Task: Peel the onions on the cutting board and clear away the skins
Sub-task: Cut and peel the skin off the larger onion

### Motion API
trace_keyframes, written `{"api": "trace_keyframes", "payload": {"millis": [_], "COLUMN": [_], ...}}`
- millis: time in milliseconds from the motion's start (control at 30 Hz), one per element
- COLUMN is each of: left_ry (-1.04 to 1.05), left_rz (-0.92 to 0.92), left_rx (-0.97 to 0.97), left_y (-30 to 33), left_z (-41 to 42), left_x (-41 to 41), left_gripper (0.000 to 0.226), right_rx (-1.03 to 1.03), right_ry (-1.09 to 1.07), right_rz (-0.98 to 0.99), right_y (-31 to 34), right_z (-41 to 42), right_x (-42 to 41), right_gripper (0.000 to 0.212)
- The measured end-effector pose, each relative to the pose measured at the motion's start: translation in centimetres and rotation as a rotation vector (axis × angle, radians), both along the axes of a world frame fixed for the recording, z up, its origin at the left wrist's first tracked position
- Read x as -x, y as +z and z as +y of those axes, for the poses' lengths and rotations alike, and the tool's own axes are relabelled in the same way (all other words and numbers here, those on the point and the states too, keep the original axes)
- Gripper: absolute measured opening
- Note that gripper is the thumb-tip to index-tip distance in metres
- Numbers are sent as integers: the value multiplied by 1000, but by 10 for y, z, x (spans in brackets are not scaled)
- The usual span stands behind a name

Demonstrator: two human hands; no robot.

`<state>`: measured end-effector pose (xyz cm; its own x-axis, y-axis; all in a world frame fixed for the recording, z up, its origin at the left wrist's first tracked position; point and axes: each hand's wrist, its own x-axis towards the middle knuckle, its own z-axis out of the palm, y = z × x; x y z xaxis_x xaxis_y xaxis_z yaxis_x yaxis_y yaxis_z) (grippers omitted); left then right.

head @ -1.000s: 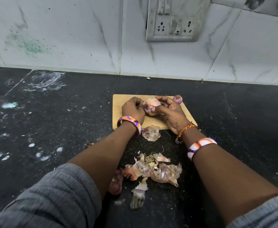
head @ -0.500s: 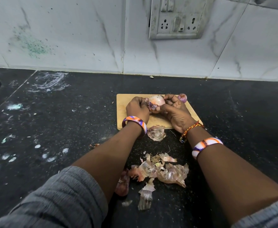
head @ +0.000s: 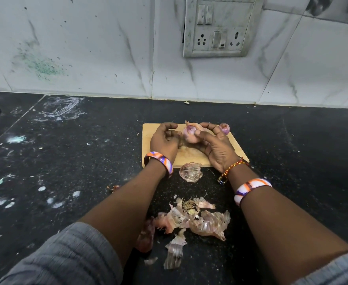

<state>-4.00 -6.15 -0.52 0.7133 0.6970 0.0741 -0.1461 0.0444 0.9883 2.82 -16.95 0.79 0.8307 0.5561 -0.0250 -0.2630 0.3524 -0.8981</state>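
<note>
sleeves: grey sleeves (head: 66, 258) pushed up on both forearms at the bottom edge.
skin pile: loose papery onion skins (head: 197, 221) lie on the black table (head: 66, 161) between the two forearms, with a few root hairs on top.
single skin: one cupped skin (head: 190, 172) sits on the table, overlapping the near edge of the cutting board.
bangles: a striped orange, white and purple bangle (head: 159, 161) on the left wrist, a like one on the right forearm, and a red-yellow thread band (head: 231, 168) at the right wrist.
cutting board: a small wooden cutting board (head: 191, 155) lies flat on the table, under both hands.
left hand: the left hand (head: 163, 140) is curled just beside the onion; whether its fingertips touch it or pinch a bit of skin i cannot tell.
right hand: the right hand (head: 215, 146) grips the onion, thumb pressed on its near side and fingers wrapped over the far side.
onion: the half-peeled onion (head: 190, 133) is held just above the board, pale purple flesh showing.
second onion: a smaller onion (head: 224, 128) rests at the board's far right corner, behind the right hand.
wall: white marbled tiles with a grimy socket panel (head: 218, 27).
</note>
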Motion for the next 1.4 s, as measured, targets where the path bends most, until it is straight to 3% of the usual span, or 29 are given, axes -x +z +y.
{"api": "trace_keyframes", "payload": {"millis": [67,167,333,567,667,767,967,1300,1400], "left_ry": [-43,-48,-48,35,51,38,-8,-12,-2], "left_rz": [16,2,-37,31,40,29,49,78,81], "left_rx": [-144,-210,-162,-130,-75,12,-158,-133,-156], "left_y": [-2,-1,0,-3,-3,-2,-2,3,4], "left_z": [-2,-2,-2,-2,-2,-3,-2,-5,-6], "left_x": [2,3,4,-1,-2,-3,-1,3,7], "left_gripper": [28,31,19,13,25,33,18,12,8], "right_rx": [35,57,68,113,103,39,87,182,183], "right_ry": [2,18,27,31,9,4,17,63,62], "right_rz": [-35,-62,-76,-108,-89,-31,-42,-118,-155], "right_y": [-1,0,1,1,1,0,1,6,5], "right_z": [3,4,3,2,4,4,3,1,0], "right_x": [0,0,1,2,2,0,-1,2,3], "right_gripper": [15,13,16,39,36,19,27,6,16]}}
